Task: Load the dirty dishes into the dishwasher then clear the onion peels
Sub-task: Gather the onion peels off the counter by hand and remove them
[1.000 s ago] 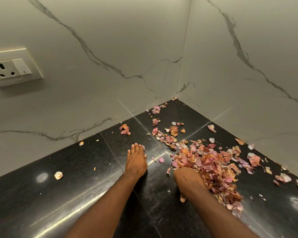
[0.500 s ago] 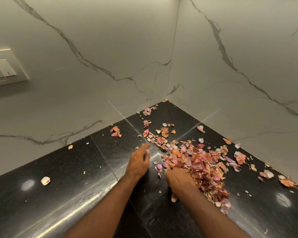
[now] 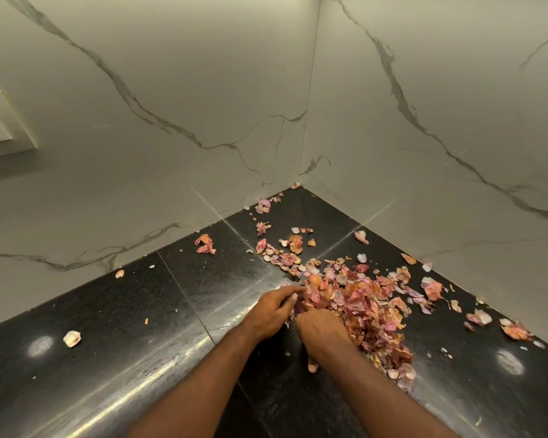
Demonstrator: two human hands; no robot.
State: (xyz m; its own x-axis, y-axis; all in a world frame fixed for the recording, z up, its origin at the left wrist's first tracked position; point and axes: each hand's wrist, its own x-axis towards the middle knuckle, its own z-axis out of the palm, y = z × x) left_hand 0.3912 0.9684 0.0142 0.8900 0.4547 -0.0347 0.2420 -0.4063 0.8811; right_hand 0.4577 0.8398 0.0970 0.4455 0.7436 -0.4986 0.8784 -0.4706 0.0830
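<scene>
At the near edge of the onion peels (image 3: 358, 298), the left hand (image 3: 271, 312) lies with fingers extended against the pile; the right hand (image 3: 321, 331) is buried in it, fingers hidden, so its grip cannot be determined. Loose peels scatter across the black countertop (image 3: 108, 358) toward the corner. Two marble wall panels (image 3: 171, 90) meet there. One switch plate (image 3: 4, 124) sits at the left edge.

We see glossy black counter (image 3: 114, 327) in marble corner; heap of onion peels (image 3: 358, 298) lies on it at our hands, loose peels scattered toward corner and left.
</scene>
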